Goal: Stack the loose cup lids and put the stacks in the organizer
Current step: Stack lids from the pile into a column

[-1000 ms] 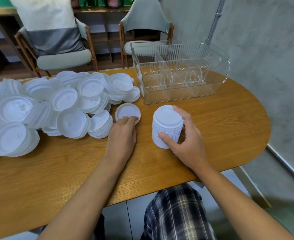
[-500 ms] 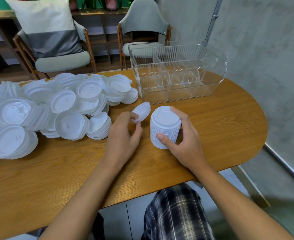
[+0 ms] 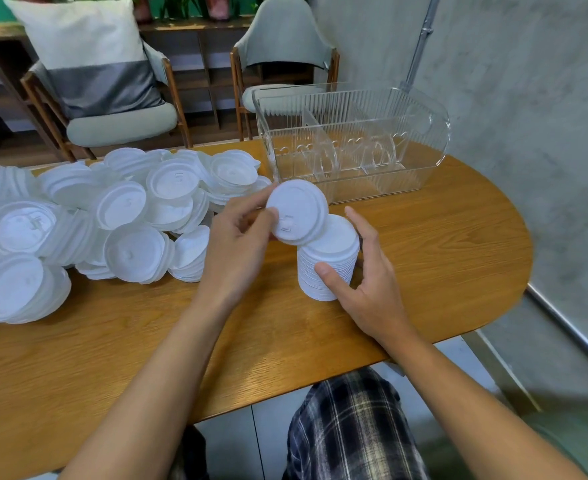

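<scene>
White plastic cup lid (image 3: pixel 297 211), pinched in your left grip (image 3: pixel 237 244), tilts over the stack of white lids (image 3: pixel 327 265) on the wooden tabletop (image 3: pixel 441 237); your right grip (image 3: pixel 365 282) clasps that stack. Misaligned seating may topple it.

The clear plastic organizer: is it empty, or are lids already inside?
Empty. Through the walls of the clear ribbed plastic organizer only its dividers and the wooden table beneath show.

On the desk (image 3: pixel 441 237) the stack (image 3: pixel 334 240) is standing by the right hand (image 3: pixel 368 289), a lid (image 3: pixel 297 211) above it in the left hand (image 3: pixel 237 245), the pile (image 3: pixel 130 209) leftward, the organizer (image 3: pixel 355 112) beyond.
</scene>
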Available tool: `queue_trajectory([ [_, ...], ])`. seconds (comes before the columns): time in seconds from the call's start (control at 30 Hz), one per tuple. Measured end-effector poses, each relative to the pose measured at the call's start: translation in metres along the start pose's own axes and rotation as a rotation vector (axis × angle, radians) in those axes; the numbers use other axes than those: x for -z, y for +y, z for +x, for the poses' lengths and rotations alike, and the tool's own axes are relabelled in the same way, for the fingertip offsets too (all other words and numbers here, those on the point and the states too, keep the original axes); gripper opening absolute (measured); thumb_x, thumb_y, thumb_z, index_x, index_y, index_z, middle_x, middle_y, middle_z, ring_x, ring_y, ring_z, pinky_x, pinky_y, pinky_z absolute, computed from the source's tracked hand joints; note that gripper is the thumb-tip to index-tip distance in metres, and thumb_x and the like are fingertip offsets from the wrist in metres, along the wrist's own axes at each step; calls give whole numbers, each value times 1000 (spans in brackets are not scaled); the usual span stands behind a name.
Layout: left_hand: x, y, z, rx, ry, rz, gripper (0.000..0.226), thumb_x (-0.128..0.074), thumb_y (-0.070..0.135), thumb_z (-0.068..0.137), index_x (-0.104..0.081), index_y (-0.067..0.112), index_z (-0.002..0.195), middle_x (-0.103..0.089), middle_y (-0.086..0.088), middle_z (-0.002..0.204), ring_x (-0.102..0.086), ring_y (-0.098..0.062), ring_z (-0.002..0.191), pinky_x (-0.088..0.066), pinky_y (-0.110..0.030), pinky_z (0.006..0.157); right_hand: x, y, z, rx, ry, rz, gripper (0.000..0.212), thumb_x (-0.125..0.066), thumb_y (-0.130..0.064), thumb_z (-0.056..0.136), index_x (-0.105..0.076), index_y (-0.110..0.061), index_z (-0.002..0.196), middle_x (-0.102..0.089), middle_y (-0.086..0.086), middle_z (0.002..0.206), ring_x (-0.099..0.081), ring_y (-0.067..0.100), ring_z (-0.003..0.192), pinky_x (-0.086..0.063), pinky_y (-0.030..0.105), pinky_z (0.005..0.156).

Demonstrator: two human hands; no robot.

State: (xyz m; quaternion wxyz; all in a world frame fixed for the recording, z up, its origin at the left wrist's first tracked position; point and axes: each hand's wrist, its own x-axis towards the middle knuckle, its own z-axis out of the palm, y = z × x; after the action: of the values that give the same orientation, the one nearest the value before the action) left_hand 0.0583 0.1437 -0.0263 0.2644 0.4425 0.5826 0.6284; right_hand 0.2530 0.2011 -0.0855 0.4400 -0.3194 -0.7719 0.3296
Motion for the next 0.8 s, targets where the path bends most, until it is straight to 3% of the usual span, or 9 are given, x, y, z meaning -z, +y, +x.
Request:
queue_trajectory([
  [0.07, -6, -3, 4, -18, -60, 102, 41, -61, 18, 99, -69, 30, 137, -73, 8, 119, -69, -10, 108, -58, -41, 99, 0, 1, -1, 5, 0, 33, 85, -73, -46, 93, -21, -40, 160, -41, -24, 156, -46, 6, 144, -47, 33, 112],
  [0.17, -16, -3, 6, -59, -115, 167, 46, -60, 12, 103, -60, 24, 147, -75, 11, 110, -69, -9, 103, -56, -27, 92, 0, 1, -2, 4, -3, 32, 91, -75, -43, 94, -15, -43, 162, -35, -19, 163, -41, 7, 148, -46, 43, 115],
  [0.23, -21, -1, 5, -91, -146, 186, 40, -59, 11, 105, -61, 21, 144, -78, 13, 109, -69, -4, 109, -55, -26, 96, 0, 0, -2, 5, -9, 16, 89, -74, -41, 94, -16, -44, 161, -34, -19, 164, -39, 4, 148, -43, 34, 116],
  [0.3, -25, -2, 5, -91, -162, 167, 32, -58, 14, 106, -65, 19, 137, -80, 12, 108, -70, -4, 112, -55, -35, 101, 1, 0, -1, 22, -14, -9, 82, -73, -39, 94, -24, -38, 160, -40, -14, 158, -41, 1, 145, -39, 19, 112],
  [0.4, -27, -3, 2, -106, -164, 169, 29, -57, 33, 108, -69, 22, 131, -78, 13, 113, -68, -2, 113, -55, -40, 102, 0, 1, 0, 38, -15, -26, 72, -73, -36, 95, -35, -31, 155, -49, -6, 149, -48, 4, 138, -38, 14, 107],
  [0.5, -25, -4, -7, -157, -202, 333, 53, -67, 63, 89, -67, 33, 132, -65, 20, 124, -60, 2, 118, -51, -25, 98, 1, 1, 0, 45, -12, -25, 70, -73, -35, 94, -36, -32, 154, -49, -4, 150, -48, 5, 138, -39, 15, 107],
  [0.57, -23, -5, -10, -200, -195, 424, 71, -77, 70, 75, -63, 36, 136, -58, 17, 125, -57, 0, 118, -49, -19, 94, 0, 1, -1, 40, -12, -15, 71, -73, -33, 94, -35, -32, 154, -48, -4, 151, -48, 6, 139, -40, 14, 106],
  [0.7, -17, 0, -8, -226, -246, 322, 77, -89, 41, 78, -55, 30, 146, -66, 16, 128, -60, -3, 122, -53, -27, 102, 1, 0, -2, 28, -20, 22, 78, -73, -38, 95, -28, -35, 158, -43, -16, 154, -45, 8, 143, -45, 21, 108],
  [0.8, -15, 4, -4, -181, -381, 225, 78, -77, 20, 82, -45, 28, 153, -68, 13, 135, -58, -8, 133, -48, -41, 114, 2, 0, -3, 33, -26, 38, 82, -71, -44, 94, -23, -37, 160, -37, -24, 157, -44, 9, 145, -47, 29, 111],
])
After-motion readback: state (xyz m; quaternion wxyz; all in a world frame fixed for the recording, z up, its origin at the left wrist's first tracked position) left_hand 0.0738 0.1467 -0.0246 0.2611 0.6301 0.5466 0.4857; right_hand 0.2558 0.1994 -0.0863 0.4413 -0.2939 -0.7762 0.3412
